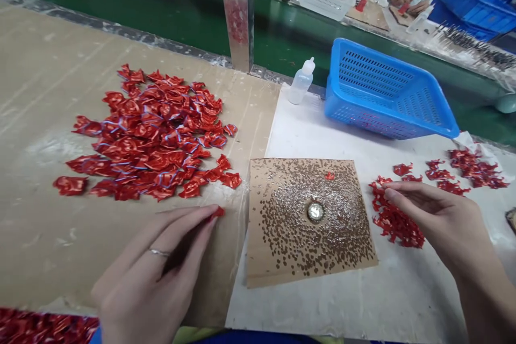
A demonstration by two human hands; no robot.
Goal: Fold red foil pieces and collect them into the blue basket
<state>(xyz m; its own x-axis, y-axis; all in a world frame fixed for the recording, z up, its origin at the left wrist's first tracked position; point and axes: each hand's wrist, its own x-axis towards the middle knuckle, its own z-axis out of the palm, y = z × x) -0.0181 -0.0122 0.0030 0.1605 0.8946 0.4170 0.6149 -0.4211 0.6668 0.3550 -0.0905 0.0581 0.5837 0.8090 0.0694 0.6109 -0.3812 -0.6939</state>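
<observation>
Between the thumb and fingers of my left hand (157, 263) is a small red piece (218, 212), just below a large pile of red foil-like pieces (149, 140) with bluish strips. My right hand (439, 209) has its fingertips pinched together at the top of a smaller red pile (399, 223); what they hold, if anything, is too small to name. Between the hands lies a cardboard square (260, 269) covered in brown, glossy spots, with a round shiny disc (315, 211) at its middle and a red scrap (330, 176) near its upper edge.
Behind the cardboard stand a translucent squeeze bottle (301, 83) and a blue perforated basket (387, 91). A metal post (238, 16) rises at the table's back edge. More red pieces (475, 166) lie at the right. Across the green strip, another person's hands (403, 0) are at work.
</observation>
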